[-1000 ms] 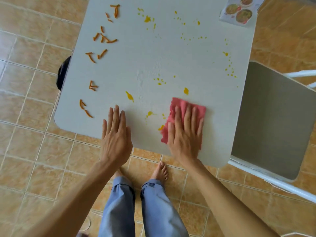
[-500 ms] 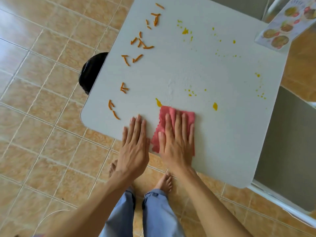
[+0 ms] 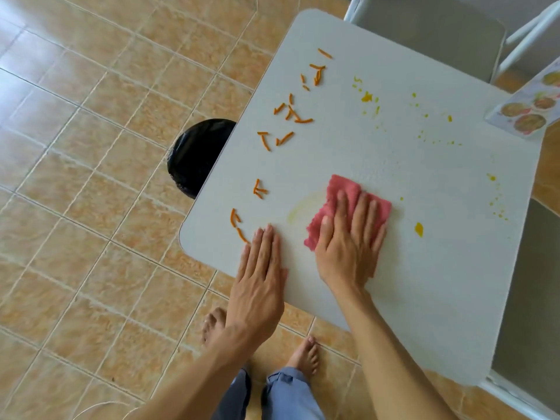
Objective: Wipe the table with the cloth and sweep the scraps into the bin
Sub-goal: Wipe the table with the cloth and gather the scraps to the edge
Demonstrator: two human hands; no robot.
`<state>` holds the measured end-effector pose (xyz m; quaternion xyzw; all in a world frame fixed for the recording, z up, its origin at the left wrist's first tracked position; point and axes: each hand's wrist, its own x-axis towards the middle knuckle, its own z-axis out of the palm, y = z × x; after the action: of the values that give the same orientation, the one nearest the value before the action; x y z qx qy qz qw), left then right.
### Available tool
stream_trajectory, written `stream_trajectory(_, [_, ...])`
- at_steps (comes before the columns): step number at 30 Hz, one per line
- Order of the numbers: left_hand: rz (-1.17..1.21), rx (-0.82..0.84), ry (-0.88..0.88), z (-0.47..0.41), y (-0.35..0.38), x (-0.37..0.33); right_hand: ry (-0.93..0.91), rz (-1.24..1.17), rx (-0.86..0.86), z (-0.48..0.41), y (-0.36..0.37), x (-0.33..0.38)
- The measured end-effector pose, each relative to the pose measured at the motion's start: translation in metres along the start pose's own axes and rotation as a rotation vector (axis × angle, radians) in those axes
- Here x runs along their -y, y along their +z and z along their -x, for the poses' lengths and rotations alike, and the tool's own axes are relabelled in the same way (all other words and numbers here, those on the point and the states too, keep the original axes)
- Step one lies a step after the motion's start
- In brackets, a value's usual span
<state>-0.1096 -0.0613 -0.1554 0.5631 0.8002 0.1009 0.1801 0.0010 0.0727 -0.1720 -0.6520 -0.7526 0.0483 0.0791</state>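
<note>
- Most of the view is tan tiled floor [image 3: 91,207], and over it sits the white table [image 3: 424,283], seen from above with its rounded near-left corner toward the person.
- Two pale chairs flank the table: one chair seat [image 3: 424,28] at the far edge, another chair seat [image 3: 527,298] along the right side.
- Off the table's left edge, half hidden under it, sits the black-lined bin [image 3: 197,153] on the floor.
- Down at the bottom, bare feet and blue trouser legs [image 3: 291,395] stand at the table's near edge.
- Right hand [image 3: 348,250] lies flat, fingers spread and stretched out, palm pressing down on the pink cloth [image 3: 345,192]; not gripping it, just pinning it to the table.
- That cloth sits crumpled on the near-middle of the table, with a faint yellowish smear [image 3: 303,207] just to its left.
- Left hand [image 3: 260,277] is flat too, fingers together and extended, resting on the table near its front-left corner, holding nothing.
- A printed card [image 3: 527,110] with round food pictures hangs over the far-right corner.
- Orange scraps [image 3: 291,116] run in a loose line along the left side of the table, from the far edge down to a curved piece beside the left fingertips.
- Yellow splashes [image 3: 366,97] dot the far and right parts of the table, with one larger yellow blob [image 3: 418,229] just right of the cloth.
</note>
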Motion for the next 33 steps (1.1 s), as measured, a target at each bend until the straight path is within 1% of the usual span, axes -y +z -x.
stream_trajectory(1, [0.002,0.000,-0.009,0.001,0.000,0.000,0.116,-0.011,-0.018,-0.001,0.002,0.018])
stream_trajectory(2, [0.005,0.001,-0.007,0.001,0.000,-0.001,0.102,-0.006,-0.008,0.001,0.003,0.035])
stream_trajectory(3, [0.009,0.005,0.004,0.000,0.000,-0.001,-0.039,0.021,0.034,0.006,0.006,0.045])
stream_trajectory(4, [0.015,0.009,0.016,0.000,0.000,-0.001,-0.243,0.042,0.092,0.007,0.008,0.046])
stream_trajectory(5, [0.025,0.007,0.022,-0.001,0.000,0.000,-0.410,0.048,0.144,0.001,0.007,0.039])
stream_trajectory(6, [0.037,0.002,0.022,-0.001,-0.001,0.001,-0.483,0.051,0.159,-0.010,0.004,0.029])
stream_trajectory(7, [0.044,-0.004,0.018,-0.002,-0.001,0.002,-0.448,0.046,0.130,-0.020,0.003,0.021])
stream_trajectory(10, [0.034,0.015,0.010,-0.001,-0.002,0.004,0.021,0.017,0.029,-0.024,0.007,0.031])
stream_trajectory(11, [0.036,0.027,0.013,0.000,-0.003,0.005,0.075,0.009,0.024,-0.016,0.008,0.043])
stream_trajectory(12, [0.033,0.029,0.027,0.001,-0.004,0.005,-0.001,0.020,0.034,-0.006,0.007,0.052])
stream_trajectory(13, [0.025,0.030,0.047,0.001,-0.005,0.006,-0.173,0.037,0.075,0.005,0.006,0.053])
stream_trajectory(15, [0.009,0.032,0.078,-0.002,-0.007,0.008,-0.536,0.046,0.184,0.004,-0.001,0.028])
stream_trajectory(16, [0.006,0.027,0.085,-0.003,-0.007,0.010,-0.608,0.057,0.198,-0.005,-0.004,0.011])
stream_trajectory(17, [0.002,0.022,0.089,-0.003,-0.007,0.012,-0.565,0.067,0.181,-0.011,-0.005,-0.003])
stream_trajectory(18, [-0.004,0.019,0.094,-0.003,-0.006,0.013,-0.392,0.068,0.146,-0.015,-0.005,-0.011])
stream_trajectory(19, [-0.011,0.022,0.092,-0.003,-0.006,0.012,-0.151,0.049,0.091,-0.016,-0.006,-0.010])
stream_trajectory(20, [-0.016,0.024,0.084,-0.003,-0.006,0.011,0.037,0.029,0.036,-0.014,-0.006,-0.003])
stream_trajectory(21, [-0.017,0.020,0.074,-0.002,-0.005,0.010,0.112,0.010,0.023,-0.008,-0.007,0.008])
stream_trajectory(22, [-0.011,0.009,0.065,-0.001,-0.005,0.007,0.038,0.002,0.039,0.001,-0.007,0.016])
stream_trajectory(24, [0.005,-0.003,0.051,-0.003,-0.005,0.002,-0.338,0.005,0.154,0.014,-0.010,0.007])
stream_trajectory(25, [0.013,-0.003,0.044,-0.004,-0.005,0.000,-0.476,0.005,0.196,0.011,-0.015,-0.010])
stream_trajectory(26, [0.021,-0.008,0.039,-0.006,-0.006,-0.003,-0.519,0.015,0.207,0.007,-0.019,-0.029])
stream_trajectory(27, [0.029,-0.015,0.041,-0.009,-0.008,-0.008,-0.465,0.033,0.196,0.007,-0.022,-0.047])
stream_trajectory(28, [0.037,-0.017,0.054,-0.015,-0.008,-0.016,-0.304,0.052,0.163,0.009,-0.024,-0.061])
stream_trajectory(29, [0.047,-0.020,0.066,-0.022,-0.009,-0.024,-0.090,0.057,0.110,0.015,-0.026,-0.065])
stream_trajectory(30, [0.056,-0.028,0.075,-0.030,-0.009,-0.030,0.081,0.040,0.077,0.024,-0.027,-0.058])
stream_trajectory(31, [0.067,-0.035,0.085,-0.040,-0.008,-0.040,0.169,0.011,0.071,0.034,-0.028,-0.050])
stream_trajectory(32, [0.079,-0.041,0.091,-0.053,-0.004,-0.052,0.145,-0.018,0.084,0.042,-0.029,-0.044])
stream_trajectory(33, [0.088,-0.050,0.093,-0.066,-0.001,-0.064,0.026,-0.032,0.122,0.049,-0.031,-0.045])
